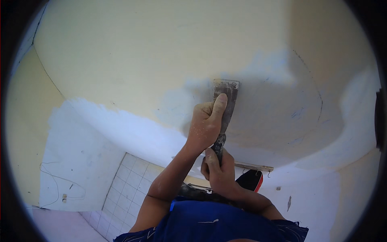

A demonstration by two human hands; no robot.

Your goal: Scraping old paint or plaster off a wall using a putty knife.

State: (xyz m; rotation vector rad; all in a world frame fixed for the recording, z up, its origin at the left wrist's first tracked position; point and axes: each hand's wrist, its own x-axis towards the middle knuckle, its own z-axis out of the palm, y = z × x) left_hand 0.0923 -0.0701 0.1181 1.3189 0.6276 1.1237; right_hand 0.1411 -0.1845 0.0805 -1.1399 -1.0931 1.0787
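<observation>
Both of my hands hold a putty knife (229, 109), a wide-bladed scraper smeared with dried pale filler. Its broad end points up against the pale yellow wall (161, 48). My left hand (206, 125) is closed on the blade, the thumb lying flat along its face and the fingers behind it. Lower down, my right hand (221, 171) grips the dark handle (219, 147). Pale dust coats the fingers of both hands. Around the blade's edge the yellow paint gives way to bluish-white and greyish patches.
A wooden hook rail (258, 166) is fixed beyond my right hand, with a black and red item (254, 179) by it. White tiles (135, 177) cover part of the wall at lower left. A wall socket (64, 197) with a loose cable is farther left.
</observation>
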